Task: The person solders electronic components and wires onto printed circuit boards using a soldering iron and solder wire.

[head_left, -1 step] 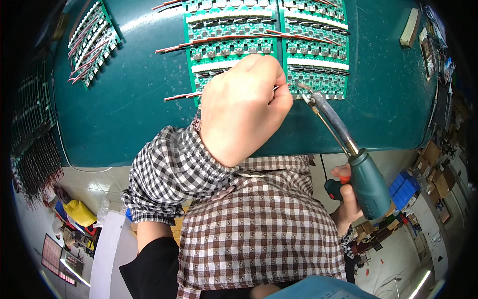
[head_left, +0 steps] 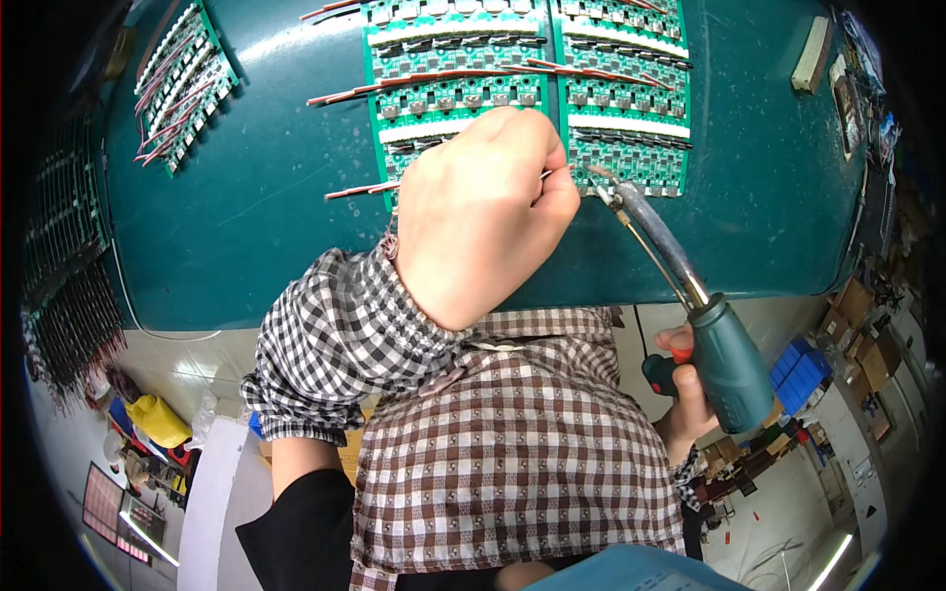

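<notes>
My left hand (head_left: pixel 488 202) is closed in a pinch over the near edge of the left green circuit board panel (head_left: pixel 463 103). A thin wire (head_left: pixel 546 174) shows at its fingertips; the rest is hidden by the hand. My right hand (head_left: pixel 688 409) grips a green soldering gun (head_left: pixel 731 369) with a red trigger. The gun's metal barrel and thin feed tube slant up and left, and their tips lie at the near edge of the right circuit board panel (head_left: pixel 631 163), just right of my left fingers. Red and white wires (head_left: pixel 363 190) stick out left of my left hand.
More red and white wires (head_left: pixel 434 77) lie across both panels. Another wired circuit board (head_left: pixel 182 94) lies at the far left of the green table (head_left: pixel 266 236). A pale block (head_left: pixel 811 54) rests at the far right. Beyond the left edge hang dark bundled wires (head_left: pixel 74 335).
</notes>
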Tool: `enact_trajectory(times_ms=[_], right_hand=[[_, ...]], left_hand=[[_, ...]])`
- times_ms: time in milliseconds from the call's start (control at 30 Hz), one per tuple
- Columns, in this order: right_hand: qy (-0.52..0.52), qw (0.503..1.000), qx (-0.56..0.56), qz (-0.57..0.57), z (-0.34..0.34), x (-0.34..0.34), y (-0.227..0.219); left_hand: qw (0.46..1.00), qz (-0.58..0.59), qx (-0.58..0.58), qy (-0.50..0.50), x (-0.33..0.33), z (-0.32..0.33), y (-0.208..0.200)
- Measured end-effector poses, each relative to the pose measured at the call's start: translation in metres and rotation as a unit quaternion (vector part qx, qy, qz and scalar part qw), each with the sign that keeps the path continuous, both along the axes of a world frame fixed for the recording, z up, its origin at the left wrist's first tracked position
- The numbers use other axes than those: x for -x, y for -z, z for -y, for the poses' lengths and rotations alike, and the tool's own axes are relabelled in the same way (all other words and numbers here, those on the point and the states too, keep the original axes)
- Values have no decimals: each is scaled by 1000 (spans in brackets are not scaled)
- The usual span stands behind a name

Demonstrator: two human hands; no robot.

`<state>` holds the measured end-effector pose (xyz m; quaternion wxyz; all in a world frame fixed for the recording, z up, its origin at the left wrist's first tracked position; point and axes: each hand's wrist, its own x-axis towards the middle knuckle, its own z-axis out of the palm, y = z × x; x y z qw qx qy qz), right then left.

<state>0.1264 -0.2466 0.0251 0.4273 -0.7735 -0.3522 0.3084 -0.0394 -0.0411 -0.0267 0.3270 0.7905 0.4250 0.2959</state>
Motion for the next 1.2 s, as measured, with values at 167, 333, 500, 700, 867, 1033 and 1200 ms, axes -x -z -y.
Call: enact_trajectory(times_ms=[167, 333, 500, 700, 867, 1033, 1200], right_hand=[[3, 1000, -25, -7, 0, -1, 8], [-10, 999, -33, -2, 6, -4, 11], [-6, 999, -35, -12, 6, -4, 10], [1, 999, -41, -27, 7, -4, 12], [-11, 999, -40, -17, 6, -5, 13], [5, 999, -41, -19, 4, -3, 10], [-21, 999, -41, 2, 1, -5, 11]], left_hand=[[1000, 13, -12, -8, -2, -3, 4], [1000, 13, -15, -15, -2, -1, 4], [999, 10, -25, -18, -5, 0, 5], [999, 13, -29, -20, -5, 0, 6], [999, 18, -33, -25, -4, 0, 8], [999, 15, -33, -22, -7, 0, 7], [999, 15, -32, -28, -6, 1, 6]])
